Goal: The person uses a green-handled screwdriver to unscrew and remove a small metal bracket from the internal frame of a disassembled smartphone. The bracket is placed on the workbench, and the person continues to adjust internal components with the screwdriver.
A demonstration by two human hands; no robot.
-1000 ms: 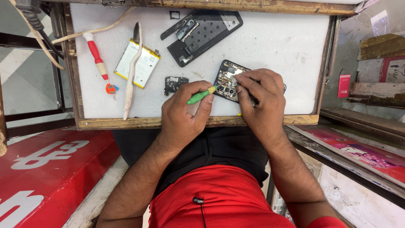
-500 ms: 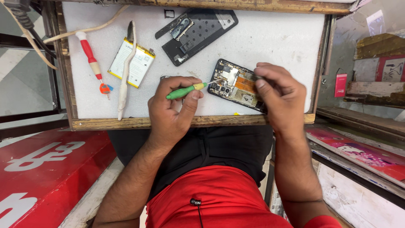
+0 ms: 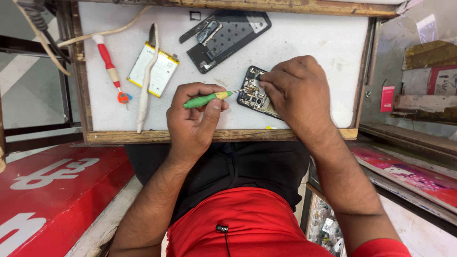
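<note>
Battery (image 3: 153, 70) and back cover (image 3: 227, 37) lie behind the hands (image 3: 193, 119) — tray (image 3: 304, 43).

Green-handled screwdriver (image 3: 205, 99) with yellow collar, held near level, tip touching opened phone (image 3: 254, 93). Phone black, back cover off, circuitry exposed, lay tilted on white surface (image 3: 309, 43) near front edge, partly covered.

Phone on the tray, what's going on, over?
Left hand grips green screwdriver, tip on opened phone. Right hand steadies phone. Battery and back cover lie apart, nothing blocking.
</note>
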